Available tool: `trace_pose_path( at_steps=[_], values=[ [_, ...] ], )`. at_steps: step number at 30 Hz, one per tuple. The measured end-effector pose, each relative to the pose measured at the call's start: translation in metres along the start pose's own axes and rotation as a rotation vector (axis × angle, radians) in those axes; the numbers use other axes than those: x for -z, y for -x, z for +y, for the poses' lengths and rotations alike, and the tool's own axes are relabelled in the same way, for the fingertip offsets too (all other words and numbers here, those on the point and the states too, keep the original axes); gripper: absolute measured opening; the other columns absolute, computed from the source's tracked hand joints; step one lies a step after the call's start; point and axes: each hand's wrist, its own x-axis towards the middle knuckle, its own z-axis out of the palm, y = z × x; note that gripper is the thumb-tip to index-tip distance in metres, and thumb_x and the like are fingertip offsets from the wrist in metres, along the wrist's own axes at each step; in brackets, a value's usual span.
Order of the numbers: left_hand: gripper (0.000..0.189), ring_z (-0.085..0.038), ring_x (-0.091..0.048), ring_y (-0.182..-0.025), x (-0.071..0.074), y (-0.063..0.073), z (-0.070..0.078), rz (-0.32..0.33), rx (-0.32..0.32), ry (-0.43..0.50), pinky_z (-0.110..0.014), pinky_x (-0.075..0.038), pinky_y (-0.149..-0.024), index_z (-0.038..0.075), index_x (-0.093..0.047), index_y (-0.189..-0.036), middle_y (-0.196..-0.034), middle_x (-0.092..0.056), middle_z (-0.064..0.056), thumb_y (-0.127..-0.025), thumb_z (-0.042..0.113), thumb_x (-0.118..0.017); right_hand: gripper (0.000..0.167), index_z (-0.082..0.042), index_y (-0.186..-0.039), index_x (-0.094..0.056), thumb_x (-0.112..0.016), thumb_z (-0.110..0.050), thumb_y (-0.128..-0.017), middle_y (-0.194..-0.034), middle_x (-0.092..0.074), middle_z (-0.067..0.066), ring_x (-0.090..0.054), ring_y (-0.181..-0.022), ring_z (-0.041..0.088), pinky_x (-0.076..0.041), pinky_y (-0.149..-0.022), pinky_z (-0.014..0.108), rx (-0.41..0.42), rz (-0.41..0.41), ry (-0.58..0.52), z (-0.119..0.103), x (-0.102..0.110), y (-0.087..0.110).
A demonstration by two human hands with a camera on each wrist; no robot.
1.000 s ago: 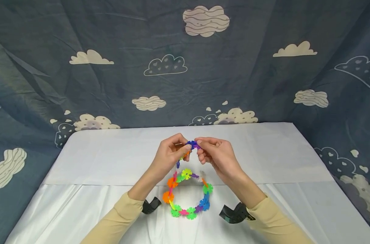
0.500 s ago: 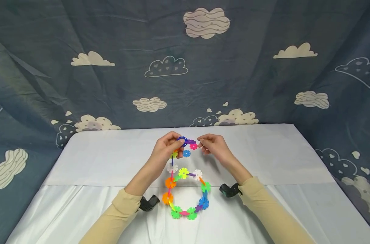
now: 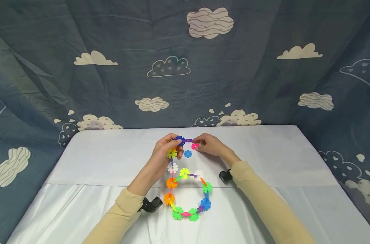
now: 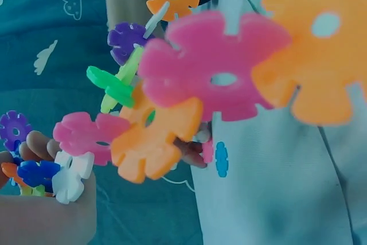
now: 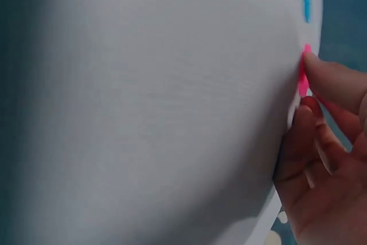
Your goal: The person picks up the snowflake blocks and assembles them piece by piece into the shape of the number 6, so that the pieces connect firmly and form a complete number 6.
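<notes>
My left hand (image 3: 160, 154) grips the upper end of a chain of slotted plastic snowflake discs, at a dark blue disc (image 3: 180, 139). From that disc a purple disc (image 3: 188, 140) sticks out to the right. Below the hand the chain runs down through a white disc (image 3: 172, 168) into a ring of many colours lying on the white cloth. My right hand (image 3: 213, 145) has its thumb and fingers at a loose pink snowflake disc (image 5: 303, 78), pinching it close to the cloth. A loose light blue disc (image 3: 188, 154) lies just beside it.
A white cloth (image 3: 264, 210) covers the table, with a fold line across its middle. Behind and at both sides hangs a dark curtain (image 3: 240, 81) with cloud prints. Each wrist carries a black camera mount (image 3: 152, 204) near the beige cuff.
My right hand lets go of the purple disc at the chain's end, then moves down to the loose pink disc. My left hand shifts slightly left, still holding the chain.
</notes>
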Motion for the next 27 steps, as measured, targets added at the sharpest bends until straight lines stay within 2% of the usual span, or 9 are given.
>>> trace_pose_path(
  at_steps=[4, 8, 12, 15, 19, 22, 25, 27],
  values=[
    [0.012, -0.021, -0.052, -0.06, -0.002, 0.004, 0.005, -0.021, -0.037, -0.008, -0.03, -0.047, -0.065, 0.007, -0.054, -0.095, -0.077, -0.055, -0.008, -0.097, 0.019, -0.058, 0.025, -0.007, -0.109, -0.069, -0.075, -0.007, -0.085, -0.091, -0.056, 0.008, -0.05, -0.082, 0.021, -0.042, -0.074, 0.033, -0.021, 0.002, 0.018, -0.003, 0.001, 0.002],
    [0.011, -0.021, -0.051, -0.059, -0.005, 0.008, 0.008, -0.038, -0.08, -0.017, -0.03, -0.047, -0.065, 0.007, -0.054, -0.095, -0.076, -0.055, -0.008, -0.096, 0.017, -0.059, 0.017, -0.006, -0.101, -0.066, -0.073, -0.005, -0.086, -0.085, -0.058, 0.005, -0.052, -0.078, 0.019, -0.045, -0.071, 0.031, -0.06, 0.032, -0.032, -0.008, 0.001, 0.009],
    [0.006, -0.021, -0.05, -0.058, -0.007, 0.012, 0.009, -0.053, -0.122, -0.026, -0.03, -0.047, -0.064, 0.008, -0.055, -0.095, -0.074, -0.056, -0.008, -0.096, 0.013, -0.059, 0.016, -0.005, -0.105, -0.068, -0.071, -0.006, -0.089, -0.084, -0.063, 0.004, -0.057, -0.072, 0.018, -0.049, -0.065, 0.029, -0.095, 0.075, -0.13, -0.023, 0.002, 0.022],
    [0.005, -0.021, -0.05, -0.058, -0.008, 0.015, 0.009, -0.061, -0.147, -0.036, -0.029, -0.047, -0.063, 0.008, -0.055, -0.095, -0.073, -0.056, -0.007, -0.096, 0.012, -0.058, 0.018, -0.001, -0.109, -0.069, -0.069, -0.005, -0.091, -0.086, -0.067, 0.007, -0.063, -0.072, 0.021, -0.054, -0.068, 0.033, -0.074, 0.137, -0.273, -0.038, 0.006, 0.036],
    [0.009, -0.02, -0.049, -0.06, -0.01, 0.018, 0.01, -0.084, -0.187, -0.049, -0.028, -0.048, -0.062, 0.006, -0.054, -0.098, -0.075, -0.056, -0.007, -0.096, 0.013, -0.059, 0.014, 0.001, -0.106, -0.065, -0.066, -0.006, -0.094, -0.09, -0.068, 0.011, -0.066, -0.08, 0.028, -0.056, -0.075, 0.042, 0.023, 0.225, -0.478, -0.061, 0.016, 0.061],
    [0.012, -0.02, -0.049, -0.061, -0.012, 0.022, 0.011, -0.104, -0.229, -0.065, -0.027, -0.047, -0.062, 0.003, -0.054, -0.099, -0.077, -0.055, -0.008, -0.095, 0.013, -0.06, 0.013, 0.001, -0.105, -0.058, -0.063, -0.007, -0.097, -0.093, -0.066, 0.015, -0.065, -0.08, 0.029, -0.057, -0.073, 0.039, 0.125, 0.27, -0.603, -0.077, 0.021, 0.082],
    [0.012, -0.021, -0.049, -0.063, -0.014, 0.025, 0.012, -0.112, -0.272, -0.09, -0.027, -0.047, -0.063, 0.002, -0.054, -0.099, -0.077, -0.055, -0.01, -0.095, 0.012, -0.06, 0.013, 0.002, -0.107, -0.053, -0.059, -0.004, -0.098, -0.094, -0.065, 0.018, -0.064, -0.076, 0.028, -0.057, -0.07, 0.033, 0.218, 0.334, -0.676, -0.089, 0.021, 0.102],
    [0.012, -0.021, -0.049, -0.063, -0.015, 0.027, 0.012, -0.113, -0.298, -0.106, -0.027, -0.048, -0.062, 0.002, -0.054, -0.098, -0.078, -0.055, -0.011, -0.095, 0.011, -0.06, 0.013, 0.002, -0.109, -0.052, -0.058, -0.002, -0.098, -0.094, -0.067, 0.016, -0.063, -0.073, 0.027, -0.056, -0.07, 0.031, 0.256, 0.384, -0.672, -0.097, 0.019, 0.114]
  ],
)
